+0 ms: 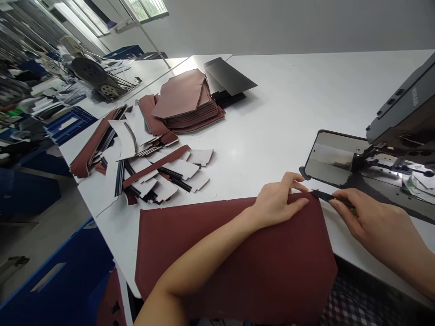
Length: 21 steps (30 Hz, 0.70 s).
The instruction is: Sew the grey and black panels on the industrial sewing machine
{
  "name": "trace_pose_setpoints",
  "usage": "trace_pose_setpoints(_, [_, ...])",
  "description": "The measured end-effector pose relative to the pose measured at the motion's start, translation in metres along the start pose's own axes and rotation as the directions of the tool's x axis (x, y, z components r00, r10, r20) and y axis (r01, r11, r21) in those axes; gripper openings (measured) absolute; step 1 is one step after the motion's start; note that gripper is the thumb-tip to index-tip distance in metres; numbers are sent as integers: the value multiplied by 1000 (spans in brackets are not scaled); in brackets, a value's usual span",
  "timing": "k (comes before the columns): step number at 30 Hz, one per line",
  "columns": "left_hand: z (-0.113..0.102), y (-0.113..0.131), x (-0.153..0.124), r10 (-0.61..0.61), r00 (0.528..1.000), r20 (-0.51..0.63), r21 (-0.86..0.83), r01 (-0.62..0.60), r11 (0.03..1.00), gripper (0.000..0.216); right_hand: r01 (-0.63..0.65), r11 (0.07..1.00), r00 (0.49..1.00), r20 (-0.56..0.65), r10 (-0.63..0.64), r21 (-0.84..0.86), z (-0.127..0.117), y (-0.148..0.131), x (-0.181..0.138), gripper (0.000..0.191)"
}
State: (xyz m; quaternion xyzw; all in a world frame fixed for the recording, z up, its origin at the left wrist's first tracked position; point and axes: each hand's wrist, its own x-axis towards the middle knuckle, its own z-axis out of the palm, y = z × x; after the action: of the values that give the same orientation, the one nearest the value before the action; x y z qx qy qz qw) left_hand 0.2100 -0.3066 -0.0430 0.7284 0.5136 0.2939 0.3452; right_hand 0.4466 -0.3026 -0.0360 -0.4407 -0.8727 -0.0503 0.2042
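A large maroon leather-like panel [238,258] lies across the table's front edge and hangs over it. My left hand [277,201] is closed on its upper right edge near the corner, thumb on top and fingers at the far side. My right hand [369,219] grips a pair of thread snips [322,195] with dark blades; a bit of yellow-green shows between the fingers. The snips' tip is at the panel's corner, close to my left fingertips. Whatever thread may be there is too small to make out.
A sewing machine [408,108] stands at the right, its bed plate [335,151] set in the white table [272,113]. Stacked maroon pieces [183,99], dark sheets [231,77] and scattered white, black and maroon strips [163,172] lie at the left. Blue crates [70,124] stand beyond.
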Motion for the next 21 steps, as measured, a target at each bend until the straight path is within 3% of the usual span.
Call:
trace_pose_setpoints(8, [0,0,0,-23,999,24,-10,24,1000,35,-122,992,986,118,117,33,-11,4,-2,50])
trace_pose_setpoints(14, [2,-1,-1,28,1000,2,40,-28,999,30,-345,930,882,383,276,124,-20,13,5,57])
trace_pose_setpoints(21, [4,-3,-3,37,998,-48,33,-36,999,32,-289,948,913,336,232,133,-15,11,17,65])
